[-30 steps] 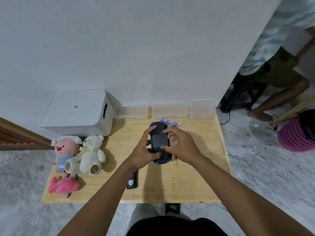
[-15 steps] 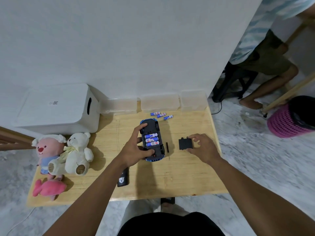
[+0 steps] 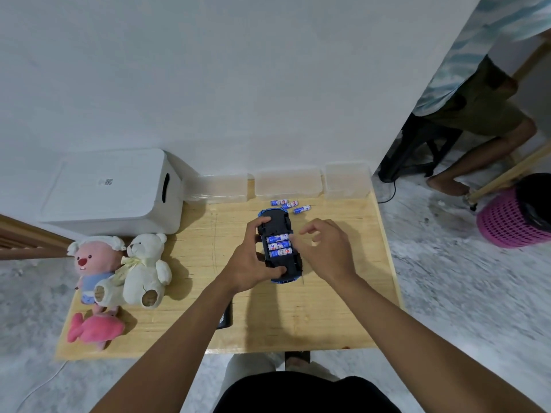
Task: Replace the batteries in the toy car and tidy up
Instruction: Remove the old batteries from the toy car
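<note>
The car is lying belly-up on the counter, its long axis running away from the person, and it is being steadied by the left hand: the thumb is pressing the near end and the fingers are wrapped over the far left flank, so that hand is clamped on the car.

In the open bay three batteries are sitting side by side, each lying crosswise to the car's length, so their ends are pointing left and right. The right hand is being held just to the right of the bay; its fingers are slightly spread and curled, and nothing is being held in them. The bay is therefore lying to the left of those fingertips, and the cells' right ends are the nearer ones; the right hand is judged to be the one placed for prying a cell out, by a short move to the left and down.

Farther off, past the car's far end, three loose batteries are lying in front of the clear boxes at the wall. Whether these are fresh or spent cannot be told.
</note>
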### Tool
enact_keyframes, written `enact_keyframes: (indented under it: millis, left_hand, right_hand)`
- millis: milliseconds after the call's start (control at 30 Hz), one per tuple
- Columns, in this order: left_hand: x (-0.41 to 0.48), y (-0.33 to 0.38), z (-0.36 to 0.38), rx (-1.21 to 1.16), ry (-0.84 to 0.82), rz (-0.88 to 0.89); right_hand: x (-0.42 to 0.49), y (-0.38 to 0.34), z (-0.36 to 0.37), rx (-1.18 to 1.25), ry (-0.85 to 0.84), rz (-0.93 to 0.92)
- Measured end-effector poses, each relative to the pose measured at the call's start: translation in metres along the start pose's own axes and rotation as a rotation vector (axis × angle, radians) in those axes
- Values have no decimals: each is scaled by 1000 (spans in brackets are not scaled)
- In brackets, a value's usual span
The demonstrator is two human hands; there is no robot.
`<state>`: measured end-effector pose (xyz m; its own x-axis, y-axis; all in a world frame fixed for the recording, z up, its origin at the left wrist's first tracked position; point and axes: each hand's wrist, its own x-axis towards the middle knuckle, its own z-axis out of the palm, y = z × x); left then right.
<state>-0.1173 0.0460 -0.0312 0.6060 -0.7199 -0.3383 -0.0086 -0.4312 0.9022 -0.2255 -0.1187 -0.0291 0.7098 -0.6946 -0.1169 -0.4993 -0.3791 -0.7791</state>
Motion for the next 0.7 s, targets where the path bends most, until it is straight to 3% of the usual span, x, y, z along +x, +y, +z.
enact_keyframes:
  millis: [133,300,700]
  left_hand:
    - [2,4,6,16,49,45]
    - [1,4,6,41,122,81]
    - [5,9,3,140,151,152]
  right_hand:
    - [1,-27,18,-180,75,-64]
    - [-2,-36,30,-216,127,-74]
    - [0,-58,33,134,65,277]
